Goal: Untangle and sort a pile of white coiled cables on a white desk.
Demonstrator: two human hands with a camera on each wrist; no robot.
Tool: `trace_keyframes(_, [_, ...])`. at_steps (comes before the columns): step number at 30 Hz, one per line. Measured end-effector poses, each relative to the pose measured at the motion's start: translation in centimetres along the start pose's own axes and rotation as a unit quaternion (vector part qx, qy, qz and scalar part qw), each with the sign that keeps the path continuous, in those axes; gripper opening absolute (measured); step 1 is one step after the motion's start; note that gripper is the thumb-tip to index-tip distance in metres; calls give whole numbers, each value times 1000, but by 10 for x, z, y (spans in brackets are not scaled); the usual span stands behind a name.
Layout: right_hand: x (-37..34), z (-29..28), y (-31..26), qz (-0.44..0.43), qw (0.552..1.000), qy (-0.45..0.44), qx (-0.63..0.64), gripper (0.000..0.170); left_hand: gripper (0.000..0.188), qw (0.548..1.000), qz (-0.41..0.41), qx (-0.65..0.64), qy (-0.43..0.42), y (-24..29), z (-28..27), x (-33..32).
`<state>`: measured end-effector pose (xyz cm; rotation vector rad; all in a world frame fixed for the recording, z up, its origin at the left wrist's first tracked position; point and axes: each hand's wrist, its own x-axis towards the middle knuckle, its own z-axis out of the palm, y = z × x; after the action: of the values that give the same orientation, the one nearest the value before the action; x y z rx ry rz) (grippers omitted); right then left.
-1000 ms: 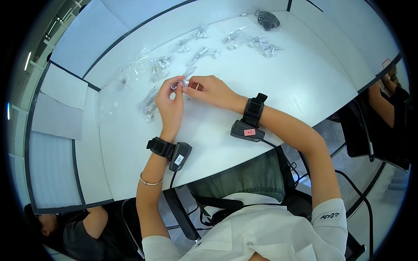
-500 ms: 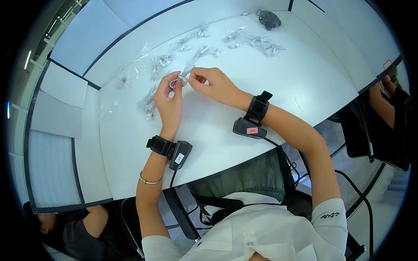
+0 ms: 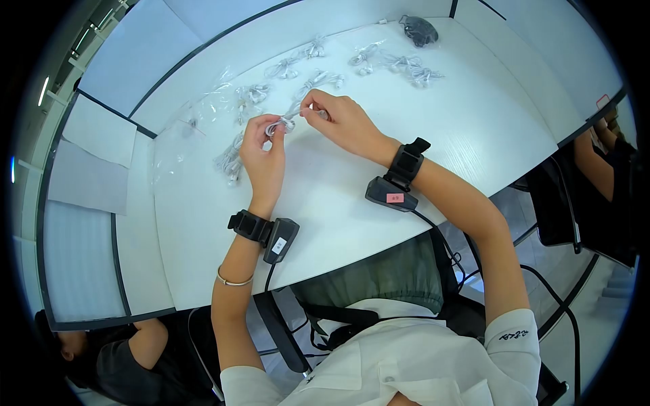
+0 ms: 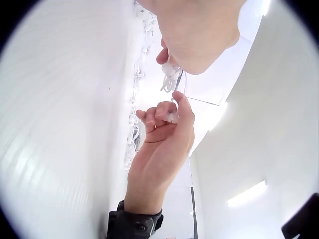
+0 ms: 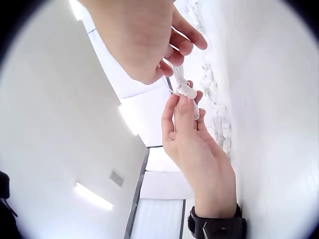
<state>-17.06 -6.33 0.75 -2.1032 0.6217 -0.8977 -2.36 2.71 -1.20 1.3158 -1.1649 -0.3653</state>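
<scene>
My left hand [image 3: 264,152] pinches a coiled bundle of white earphones [image 3: 283,126] between thumb and fingers, raised over the table's left half. The bundle's loops and a white plug-like piece [image 5: 187,90] show at the thumb tip in the right wrist view. Just to its right is my right hand [image 3: 345,125], fingers curled in, pinching the end of the cable [image 3: 298,114] that runs out from the bundle. In the left wrist view, a small whitish piece [image 4: 171,117] shows between the right hand's fingers [image 4: 163,110].
Several more bundled white cables lie behind the hands, such as one bundle [image 3: 418,74] at the back right and another [image 3: 231,159] left of my left hand. Clear plastic wrap [image 3: 203,111] lies at the left. A dark bagged item [image 3: 420,31] sits by the back panel.
My right hand came away from the bundle, then moved a little up and right, with cable now stretched between the hands. My left hand stays almost in place.
</scene>
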Motion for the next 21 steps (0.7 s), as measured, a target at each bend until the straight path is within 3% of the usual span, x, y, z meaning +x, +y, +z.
trace_keyframes(6, [0, 12, 13, -4, 999, -9, 31, 27, 13, 1000, 16, 11, 14, -3, 1, 0])
trace_keyframes(9, [-1, 5, 0, 56, 994, -78, -44, 37, 10, 999, 21, 14, 21, 1, 2, -1])
trace_keyframes(12, [0, 13, 9, 65, 994, -88, 16, 46, 8, 999, 36, 11, 15, 3, 3, -1])
trace_keyframes(15, [-4, 14, 5, 103, 981, -81, 145, 64, 6, 999, 53, 4, 7, 2, 4, -1])
trace_keyframes(21, [1, 14, 12, 132, 967, -77, 203, 57, 5, 997, 71, -6, -10, 3, 5, -2])
